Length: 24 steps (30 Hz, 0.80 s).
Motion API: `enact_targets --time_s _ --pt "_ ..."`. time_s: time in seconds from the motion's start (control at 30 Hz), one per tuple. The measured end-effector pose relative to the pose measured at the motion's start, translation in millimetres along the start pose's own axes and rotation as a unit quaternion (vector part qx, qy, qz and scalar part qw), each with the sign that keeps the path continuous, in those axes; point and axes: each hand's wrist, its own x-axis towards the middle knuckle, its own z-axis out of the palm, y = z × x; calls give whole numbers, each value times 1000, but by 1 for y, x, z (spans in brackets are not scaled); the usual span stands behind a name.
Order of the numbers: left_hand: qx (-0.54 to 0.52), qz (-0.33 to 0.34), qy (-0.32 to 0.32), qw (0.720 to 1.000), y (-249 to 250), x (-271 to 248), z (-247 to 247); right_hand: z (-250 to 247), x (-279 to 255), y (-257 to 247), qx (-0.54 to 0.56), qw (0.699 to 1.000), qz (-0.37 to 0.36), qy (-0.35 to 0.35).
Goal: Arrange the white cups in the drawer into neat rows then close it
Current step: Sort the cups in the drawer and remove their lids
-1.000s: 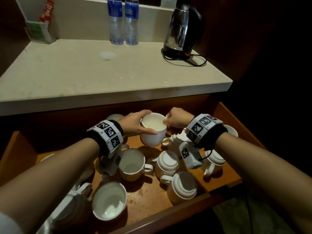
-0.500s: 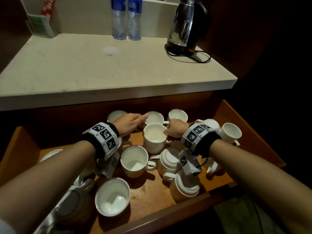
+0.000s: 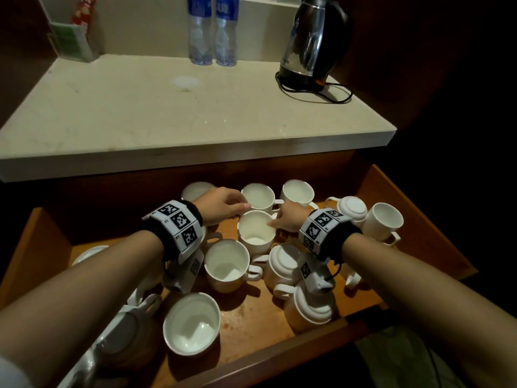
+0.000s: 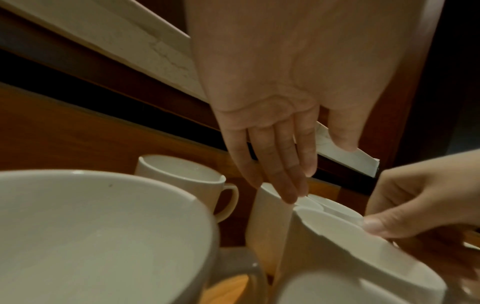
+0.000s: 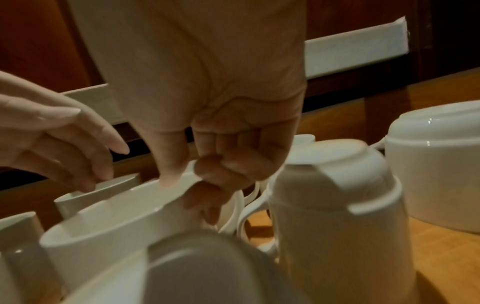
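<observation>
Several white cups fill the open wooden drawer point(image 3: 251, 317), some upright and some upside down. My right hand point(image 3: 275, 222) pinches the rim of an upright cup point(image 3: 256, 233) standing just in front of the back row; the right wrist view shows thumb and fingers point(image 5: 179, 176) clamped on that rim point(image 5: 116, 207). My left hand point(image 3: 237, 205) is off that cup, its fingers point(image 4: 285, 185) straight and their tips at the rim of a back-row cup point(image 4: 267, 216). Two more upright cups point(image 3: 298, 191) point(image 3: 195, 190) stand along the back.
Upside-down cups point(image 3: 352, 207) point(image 3: 285, 261) point(image 3: 313, 309) sit right of centre, upright ones point(image 3: 226, 264) point(image 3: 191, 323) point(image 3: 384, 221) around them. The stone counter point(image 3: 167, 121) overhangs the drawer's back and carries a kettle point(image 3: 316, 43) and two bottles point(image 3: 212, 29).
The cup that both hands held raised has come down into the drawer behind the front cups. My left hand let go and straightened; the right still pinches the rim.
</observation>
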Motion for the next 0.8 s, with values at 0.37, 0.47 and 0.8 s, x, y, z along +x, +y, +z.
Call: enact_targets --time_s 0.37,0.47,0.8 --pt "44 23 -16 999 16 8 8 7 -29 15 -93 987 11 -131" --pt "37 27 -25 999 23 11 13 11 -37 13 -69 988 8 -137" --pt "4 31 -85 996 41 11 20 -16 -35 54 157 978 19 -139"
